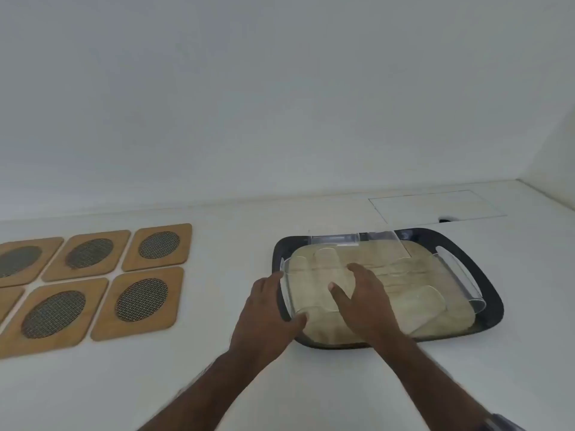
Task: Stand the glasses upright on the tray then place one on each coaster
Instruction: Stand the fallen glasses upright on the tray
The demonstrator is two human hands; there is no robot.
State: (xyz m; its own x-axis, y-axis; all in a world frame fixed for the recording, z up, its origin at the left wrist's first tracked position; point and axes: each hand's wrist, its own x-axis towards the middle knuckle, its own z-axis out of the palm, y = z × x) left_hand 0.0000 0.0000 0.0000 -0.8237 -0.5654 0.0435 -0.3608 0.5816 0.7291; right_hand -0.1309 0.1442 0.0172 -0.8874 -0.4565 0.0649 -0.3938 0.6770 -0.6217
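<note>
A black tray (488,309) with a beige mat holds several clear glasses, all lying on their sides. My left hand (264,309) curls around the leftmost glass (291,284) at the tray's left edge, thumb near its lower end. My right hand (364,300) is over the mat with fingers spread, above another lying glass (323,259); I cannot tell whether it touches it. Other glasses lie at the back (334,239) and along the right side (460,281). Several wooden coasters with mesh ovals (140,301) sit in two rows at the left, none bearing a glass.
The white counter (217,368) runs back to a white wall. A rectangular panel outline (435,206) lies behind the tray. Bare counter separates the nearest coaster (158,245) from the tray.
</note>
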